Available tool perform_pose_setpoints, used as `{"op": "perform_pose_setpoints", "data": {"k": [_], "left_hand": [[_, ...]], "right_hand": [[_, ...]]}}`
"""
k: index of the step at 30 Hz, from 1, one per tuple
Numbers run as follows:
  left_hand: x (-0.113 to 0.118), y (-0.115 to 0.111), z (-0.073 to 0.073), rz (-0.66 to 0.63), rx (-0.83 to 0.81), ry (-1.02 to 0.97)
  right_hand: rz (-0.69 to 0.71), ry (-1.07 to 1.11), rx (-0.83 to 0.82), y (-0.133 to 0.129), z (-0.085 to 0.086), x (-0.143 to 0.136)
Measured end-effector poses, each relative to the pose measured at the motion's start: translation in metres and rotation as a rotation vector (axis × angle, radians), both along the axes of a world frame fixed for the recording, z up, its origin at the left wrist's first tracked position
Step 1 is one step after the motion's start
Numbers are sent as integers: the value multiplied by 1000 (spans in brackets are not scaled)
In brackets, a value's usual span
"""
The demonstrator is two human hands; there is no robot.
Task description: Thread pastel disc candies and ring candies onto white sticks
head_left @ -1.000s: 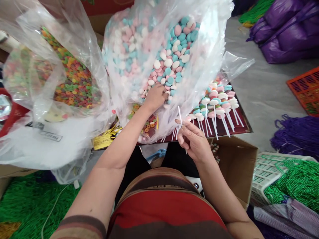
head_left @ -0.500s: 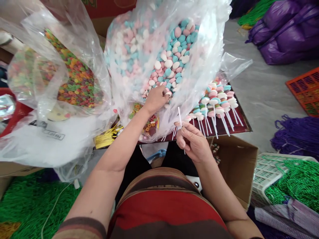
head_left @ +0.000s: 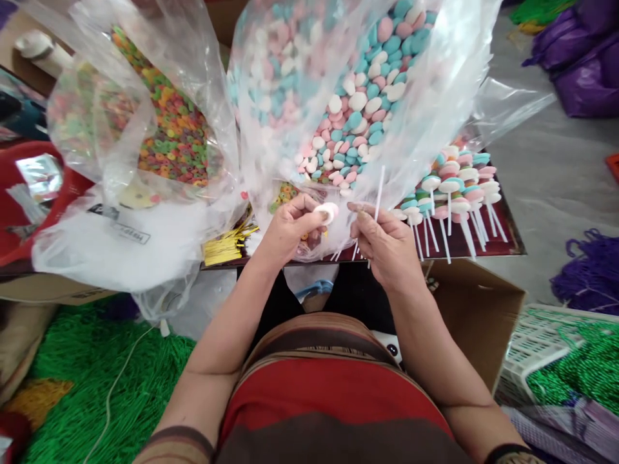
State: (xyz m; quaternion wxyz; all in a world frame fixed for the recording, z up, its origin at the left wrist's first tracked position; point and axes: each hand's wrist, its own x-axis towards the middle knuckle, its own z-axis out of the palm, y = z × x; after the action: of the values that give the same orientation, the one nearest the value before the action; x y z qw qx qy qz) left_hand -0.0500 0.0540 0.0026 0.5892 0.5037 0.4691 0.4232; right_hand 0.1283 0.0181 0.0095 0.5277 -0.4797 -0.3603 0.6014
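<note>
- One white, flat, rounded sweet [head_left: 325,211] is pinched between the thumb and fingers of the left hand [head_left: 293,225], raised over the near side of a dark red tabletop [head_left: 511,246]; pink shows at its edge, though whether a second piece is held with it cannot be told from this angle.
- The sweet is judged light, soft and easily dented; it is best taken gently by the rim, with its broad faces left free.
- One thin white plain stick [head_left: 380,187] is held nearly upright in the closed fingers of the right hand [head_left: 387,241], near the sweet but apart from it, its upper length bare. It is judged light, smooth and fairly stiff, best gripped near the middle.
- Behind the hands, one large clear plastic bag of pink, white and blue sweets [head_left: 435,109] is propped open, with dozens of pieces in sight.
- At right, pastel sweets threaded on white sticks [head_left: 459,187] are laid in one cluster, overlapped too closely for an exact count.
- At left, one clear plastic bag of small multicoloured rings [head_left: 193,58] and one bundle of yellow strips [head_left: 222,248] are seen.
- Farther out, at lower right, one brown cardboard box [head_left: 483,309] and one white plastic crate [head_left: 536,319] are set.
</note>
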Motion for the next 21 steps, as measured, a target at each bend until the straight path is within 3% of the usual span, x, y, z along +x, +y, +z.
{"op": "perform_pose_setpoints", "data": {"k": [5,9,15,21], "left_hand": [[-3,-27,5,-51,6,-79],[-4,-32,1,-40,-23,-94],[2,-36,-9,114,-68,-96],[6,-47,1,44,16,-62]], "right_hand": [[102,2,-12,0,3,-11],[112,24,-94,-4,3,-11],[127,16,-81,-12,6,-11],[74,-13,-32,-17,4,-20]]}}
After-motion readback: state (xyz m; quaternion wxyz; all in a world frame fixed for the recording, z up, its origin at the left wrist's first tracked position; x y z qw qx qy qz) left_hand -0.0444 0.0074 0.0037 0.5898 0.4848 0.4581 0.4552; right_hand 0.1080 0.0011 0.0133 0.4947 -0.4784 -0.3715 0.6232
